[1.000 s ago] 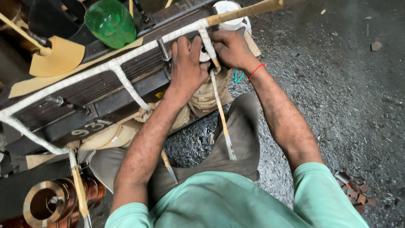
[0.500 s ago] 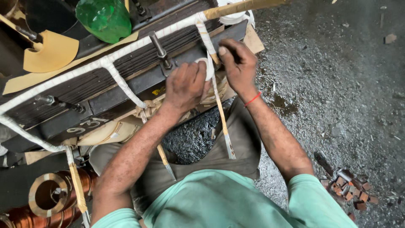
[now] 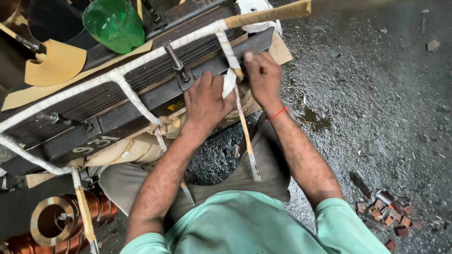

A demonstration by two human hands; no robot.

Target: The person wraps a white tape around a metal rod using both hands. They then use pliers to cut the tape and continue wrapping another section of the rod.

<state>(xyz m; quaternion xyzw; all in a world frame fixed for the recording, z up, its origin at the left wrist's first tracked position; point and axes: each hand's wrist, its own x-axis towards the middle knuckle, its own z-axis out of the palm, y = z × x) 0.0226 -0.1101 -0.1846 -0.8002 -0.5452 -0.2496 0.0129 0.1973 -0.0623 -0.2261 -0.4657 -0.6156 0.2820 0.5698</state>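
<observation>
Head view | left hand [image 3: 205, 101] clamps white tape [image 3: 229, 81] on lead [image 3: 225, 44] | right hand [image 3: 263, 77], 3 o'clock, pinches tape | best: taut, overlapped turns

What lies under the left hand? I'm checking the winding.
The left hand presses white tape against the dark metal bar. What its palm covers is hidden.

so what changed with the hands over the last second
The left hand stayed pressed on the dark metal frame beside the white tape strip. The right hand shifted from the frame's far end toward the strip, fingers now at it. The green bottle stayed put.
</observation>
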